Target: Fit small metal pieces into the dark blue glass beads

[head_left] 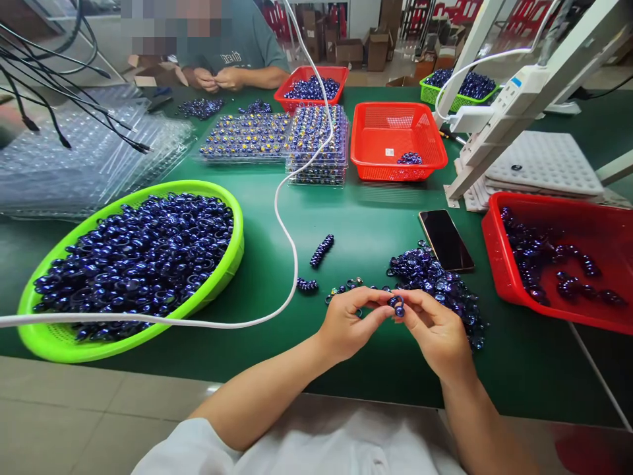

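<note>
My left hand and my right hand meet above the table's front part, fingertips pinched together. Between them is a shiny dark-blue ring; whether a second piece is with it I cannot tell. Just behind my right hand spreads a heap of loose blue rings and small parts. Several single rings lie behind my left hand, partly hidden by it. Farther left are a short row of stacked rings and a smaller row.
A green basket full of blue rings stands left, crossed by a white cable. A phone and red basket are right. Behind are filled clear trays and another red basket. A co-worker sits opposite.
</note>
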Available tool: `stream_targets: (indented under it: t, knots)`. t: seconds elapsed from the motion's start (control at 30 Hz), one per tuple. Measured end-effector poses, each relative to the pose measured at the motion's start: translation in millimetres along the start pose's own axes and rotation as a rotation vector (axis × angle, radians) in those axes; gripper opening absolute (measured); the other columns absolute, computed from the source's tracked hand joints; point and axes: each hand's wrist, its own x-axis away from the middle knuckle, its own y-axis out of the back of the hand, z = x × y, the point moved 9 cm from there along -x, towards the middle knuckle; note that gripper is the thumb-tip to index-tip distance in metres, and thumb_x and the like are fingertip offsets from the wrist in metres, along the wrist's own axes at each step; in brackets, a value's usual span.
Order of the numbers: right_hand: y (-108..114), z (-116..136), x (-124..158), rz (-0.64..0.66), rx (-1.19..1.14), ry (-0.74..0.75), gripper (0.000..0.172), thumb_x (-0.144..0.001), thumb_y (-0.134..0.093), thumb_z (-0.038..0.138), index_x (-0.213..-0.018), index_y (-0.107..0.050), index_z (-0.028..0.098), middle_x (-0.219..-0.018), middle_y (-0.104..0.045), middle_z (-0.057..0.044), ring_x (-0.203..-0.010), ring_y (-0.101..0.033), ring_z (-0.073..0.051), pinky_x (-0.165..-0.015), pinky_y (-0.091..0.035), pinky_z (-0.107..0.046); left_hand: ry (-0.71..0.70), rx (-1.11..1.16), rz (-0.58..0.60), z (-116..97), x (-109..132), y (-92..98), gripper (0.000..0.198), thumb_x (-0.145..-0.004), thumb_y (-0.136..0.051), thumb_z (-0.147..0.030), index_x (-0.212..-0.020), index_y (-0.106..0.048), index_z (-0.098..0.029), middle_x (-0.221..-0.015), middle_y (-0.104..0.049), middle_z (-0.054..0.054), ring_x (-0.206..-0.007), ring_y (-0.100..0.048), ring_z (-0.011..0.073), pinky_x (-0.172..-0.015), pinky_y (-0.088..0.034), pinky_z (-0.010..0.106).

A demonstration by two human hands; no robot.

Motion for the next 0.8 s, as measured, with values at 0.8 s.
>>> stream_targets:
  t: [0.8]
  knots:
    - [-11.4,-4.0,1.8,0.048,-0.123,-0.014,0.018,-0.093,-0.060,0.026,-0.110,-0.068,0.028,-0.093,-0.061,0.000,-0.069,-0.061,-0.010,-0.058,-0.055,-0.022,-0.416,-0.226,-0.043,-33.0,6.6,-1.5,0.014,-0.087,-0.063,-0.009,-0.096,-0.071,-0.014,-0.087,-0.076,0.009,-0.079,-0.072,0.0149,-0.073,-0.057,0.024]
